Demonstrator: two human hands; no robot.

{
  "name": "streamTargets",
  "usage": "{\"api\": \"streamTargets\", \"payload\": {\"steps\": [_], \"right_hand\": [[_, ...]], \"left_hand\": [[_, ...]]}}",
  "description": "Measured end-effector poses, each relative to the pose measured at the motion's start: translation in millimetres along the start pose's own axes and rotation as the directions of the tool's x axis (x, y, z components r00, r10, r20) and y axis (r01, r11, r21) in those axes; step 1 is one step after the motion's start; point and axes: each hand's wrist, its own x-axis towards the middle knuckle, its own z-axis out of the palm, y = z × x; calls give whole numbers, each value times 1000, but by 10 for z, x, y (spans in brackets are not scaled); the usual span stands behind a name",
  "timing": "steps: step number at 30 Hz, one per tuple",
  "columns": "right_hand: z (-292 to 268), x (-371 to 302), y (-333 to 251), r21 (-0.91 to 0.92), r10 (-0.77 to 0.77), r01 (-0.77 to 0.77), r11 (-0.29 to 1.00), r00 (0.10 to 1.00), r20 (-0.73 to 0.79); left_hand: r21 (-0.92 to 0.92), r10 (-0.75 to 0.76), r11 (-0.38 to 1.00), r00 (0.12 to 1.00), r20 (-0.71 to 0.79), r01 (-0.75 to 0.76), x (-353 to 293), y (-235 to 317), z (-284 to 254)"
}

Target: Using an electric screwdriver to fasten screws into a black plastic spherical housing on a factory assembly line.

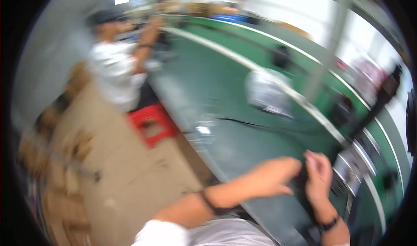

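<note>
The thin black cable [243, 123] on the flat green workbench [236, 148] seems light, flexible, best end-pinched; left hand [282, 173], right hand [319, 175]: finger closure unclear.

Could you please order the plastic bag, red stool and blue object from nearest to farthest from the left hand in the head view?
1. Plastic bag: on the green bench, ahead of the left hand.
2. Red stool: left of the bench.
3. Blue object: far background.

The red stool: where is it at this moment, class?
In the head view, the red stool is left of centre, on the floor beside the green workbench, close to the co-worker in white.
</note>
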Motion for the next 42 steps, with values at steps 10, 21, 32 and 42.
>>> {"api": "streamTargets", "payload": {"steps": [10, 21, 32, 42], "right_hand": [[-397, -200, -174, -509, -23, 111, 854, 984, 176], [-293, -139, -198, -342, -96, 273, 899, 886, 454], [-517, -165, -6, -520, -208, 422, 743, 884, 420], [-273, -30, -113, -452, -205, 420, 787, 869, 450]], "left_hand": [[335, -446, 863, 882, 152, 378, 277, 74, -142], [384, -354, 897, 878, 322, 221, 309, 77, -353], [-592, 155, 805, 978, 143, -41, 986, 616, -1485], [-463, 833, 447, 545, -97, -765, 63, 1585, -2082]]}}
